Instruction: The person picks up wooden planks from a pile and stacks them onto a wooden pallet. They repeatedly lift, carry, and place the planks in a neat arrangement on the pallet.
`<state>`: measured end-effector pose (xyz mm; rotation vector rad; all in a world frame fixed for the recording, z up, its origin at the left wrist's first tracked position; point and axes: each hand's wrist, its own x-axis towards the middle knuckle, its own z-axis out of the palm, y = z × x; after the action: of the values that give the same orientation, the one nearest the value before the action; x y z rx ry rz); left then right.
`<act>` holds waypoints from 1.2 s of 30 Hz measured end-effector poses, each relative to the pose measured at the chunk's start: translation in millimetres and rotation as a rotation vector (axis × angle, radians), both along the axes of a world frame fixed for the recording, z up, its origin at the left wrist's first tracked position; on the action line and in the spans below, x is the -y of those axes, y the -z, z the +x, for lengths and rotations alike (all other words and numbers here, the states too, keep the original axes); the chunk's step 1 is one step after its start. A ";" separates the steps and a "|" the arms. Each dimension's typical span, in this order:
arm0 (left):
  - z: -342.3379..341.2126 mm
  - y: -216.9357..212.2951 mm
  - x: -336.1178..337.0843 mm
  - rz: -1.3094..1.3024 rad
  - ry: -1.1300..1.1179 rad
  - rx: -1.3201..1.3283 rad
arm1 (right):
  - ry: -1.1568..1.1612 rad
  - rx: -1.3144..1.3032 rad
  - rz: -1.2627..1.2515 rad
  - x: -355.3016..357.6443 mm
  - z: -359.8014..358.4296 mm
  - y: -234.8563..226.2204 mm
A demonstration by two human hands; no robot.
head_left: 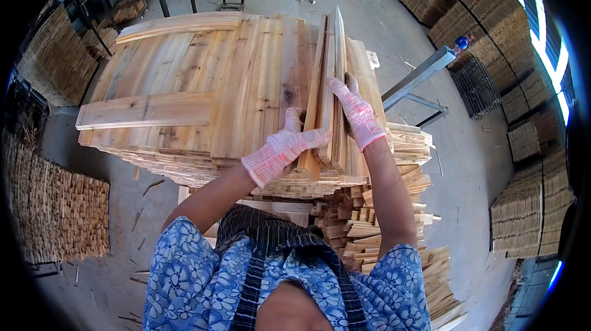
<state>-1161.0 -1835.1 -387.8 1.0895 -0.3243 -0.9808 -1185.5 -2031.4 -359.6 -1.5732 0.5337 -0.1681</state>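
Several narrow wooden boards [327, 100] stand on edge, pressed side by side, on a broad stack of planks [246, 84]. My left hand [286, 146], in a white and pink knit glove, grips the near left side of these boards, its thumb laid across their top edges. On their right side, my right hand [356, 109] in a matching glove holds them with its fingers over the edges. Both hands squeeze the bundle between them. Two loose boards lie crosswise on the stack's left part, one board [178, 25] at the far side and another board [144, 111] nearer me.
Below the stack on the right lies a heap of loose wood pieces [360, 226]. A metal post [418, 72] rises right of the stack. Tall piles of boards stand along the right, such as one pile [523, 208], and at the left another pile [58, 201]. Scraps litter the concrete floor.
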 end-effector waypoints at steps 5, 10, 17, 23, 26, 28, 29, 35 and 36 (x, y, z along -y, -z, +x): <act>9.9 31.6 21.8 0.263 0.102 0.341 | -0.040 -0.038 -0.047 21.7 4.2 13.8; 51.8 24.9 -42.0 -0.007 0.185 0.905 | -0.046 0.028 0.257 47.6 -34.7 -20.3; 37.3 -53.8 -89.0 0.784 0.080 0.746 | 0.027 -0.270 -0.721 126.5 -84.7 -26.4; 51.8 -37.9 -25.7 1.267 0.286 1.361 | 0.128 -0.557 -0.919 160.5 -86.1 48.4; 88.0 -15.4 16.8 1.307 0.209 1.362 | 0.097 -0.588 -0.953 143.7 -73.5 29.8; 97.9 -16.7 37.4 1.369 0.197 1.337 | 0.042 -0.617 -0.921 139.4 -71.4 15.7; 100.5 -18.9 44.2 1.399 0.188 1.328 | 0.046 -0.594 -0.927 142.5 -73.1 22.1; 101.1 -9.8 54.0 1.298 0.161 1.293 | 0.067 -0.518 -0.908 168.5 -96.3 62.0; 101.5 -11.4 54.0 1.258 0.167 1.261 | 0.028 -0.557 -0.897 156.8 -92.4 54.0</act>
<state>-1059.5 -1889.1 -376.4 2.8389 -0.8590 -0.4236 -1277.9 -2188.1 -413.6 -2.5130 0.9988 0.0301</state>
